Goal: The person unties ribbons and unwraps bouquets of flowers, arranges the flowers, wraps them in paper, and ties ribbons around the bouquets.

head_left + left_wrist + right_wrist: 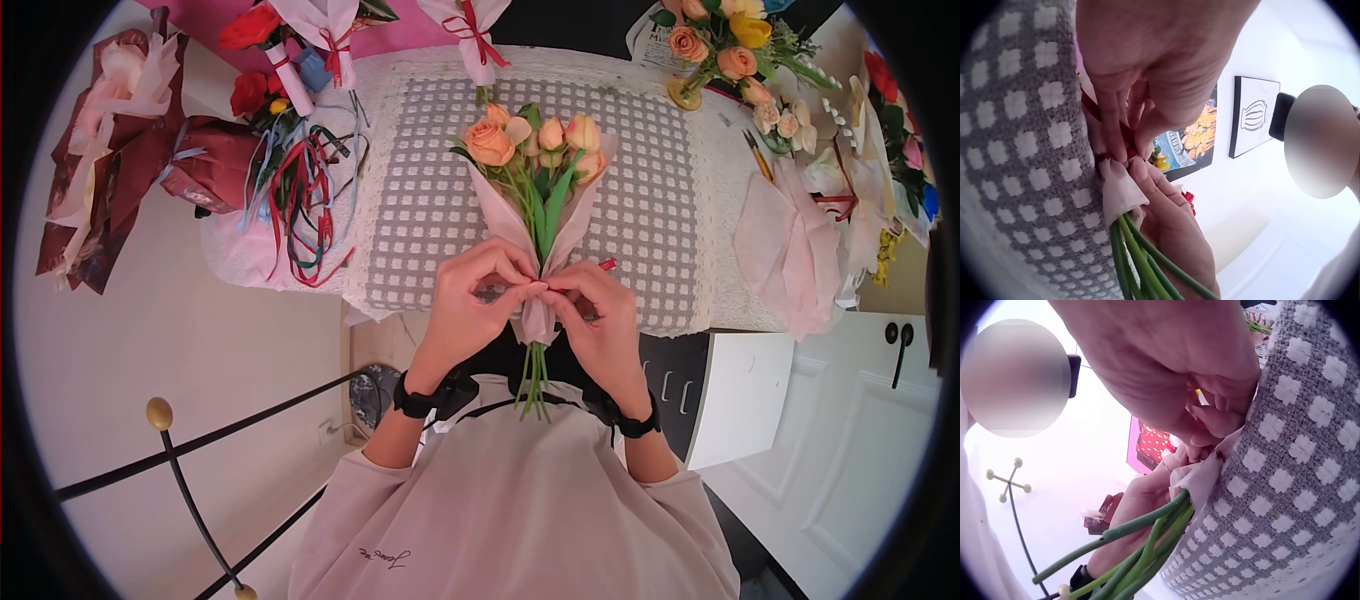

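A bouquet of peach-orange roses and tulips (490, 143), wrapped in pale pink paper (497, 212), lies on a grey-and-white checked cloth with its green stems (534, 372) pointing toward the person. Both hands meet at the gathered neck of the wrap. Fingertips of the left hand (480, 290) pinch a narrow dark red ribbon (1089, 106) there. From the other side, the right hand (600, 305) pinches at the same spot, thumb and fingers against the ribbon. A red ribbon end (607, 264) shows beyond the right hand. The ribbon's crossing is mostly hidden behind the fingers.
Loose ribbons (305, 205) hang at the table's left, near a dark red wrapped bundle (215, 165). White-wrapped bouquets (465, 35) lie at the back. A flower arrangement (738, 62) stands back right; pink paper (790, 240) and scissors (757, 155) lie at right.
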{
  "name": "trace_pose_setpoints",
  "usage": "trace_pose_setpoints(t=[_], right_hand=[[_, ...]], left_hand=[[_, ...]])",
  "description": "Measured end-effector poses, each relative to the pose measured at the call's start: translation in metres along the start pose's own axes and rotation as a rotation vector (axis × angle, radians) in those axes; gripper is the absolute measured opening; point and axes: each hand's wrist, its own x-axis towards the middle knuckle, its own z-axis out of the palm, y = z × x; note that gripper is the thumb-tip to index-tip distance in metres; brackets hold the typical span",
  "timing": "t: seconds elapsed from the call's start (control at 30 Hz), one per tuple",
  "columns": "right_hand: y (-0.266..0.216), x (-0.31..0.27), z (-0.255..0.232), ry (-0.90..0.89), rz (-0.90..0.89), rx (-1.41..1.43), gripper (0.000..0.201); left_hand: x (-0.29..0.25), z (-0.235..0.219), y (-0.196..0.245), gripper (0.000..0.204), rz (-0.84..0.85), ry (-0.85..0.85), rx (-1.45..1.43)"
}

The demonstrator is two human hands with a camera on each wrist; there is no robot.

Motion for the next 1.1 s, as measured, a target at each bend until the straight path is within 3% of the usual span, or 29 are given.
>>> trace_pose_setpoints(t=[0.2,0.27,0.47,0.6,0.77,0.9,0.97,1.1], right_hand=[[-0.004,0.001,-0.006,-0.050,0.080,0.021,0.008],[-0.003,0.002,-0.008,-0.106,0.175,0.156,0.009],[0.000,0.005,-0.012,-0.186,0.032,0.074,0.014],[-0.018,0.007,-0.014,-0.237,0.156,0.076,0.020],[0.002,0.001,-0.005,-0.071,0.020,-0.031,0.023],[-0.003,-0.002,0.000,0.049,0.072,-0.021,0.021],[-0.001,-0.002,0.001,0.078,-0.173,-0.108,0.018],[0.010,0.000,0.004,0.118,-0.359,-0.148,0.014]], left_hand=[[0.001,0.000,0.000,0.017,-0.048,-0.040,-0.019],[0.002,0.002,0.000,0.015,-0.053,-0.025,-0.066],[0.002,0.002,-0.005,0.013,-0.070,-0.046,-0.110],[0.001,0.001,-0.005,0.012,-0.059,-0.046,-0.050],[0.000,0.005,0.002,0.012,-0.128,-0.016,-0.066],[0.001,0.003,0.003,0.012,-0.145,-0.021,-0.056],[0.001,0.003,0.003,0.012,-0.141,-0.036,-0.041],[0.001,0.001,0.004,0.011,-0.184,-0.052,-0.077]])
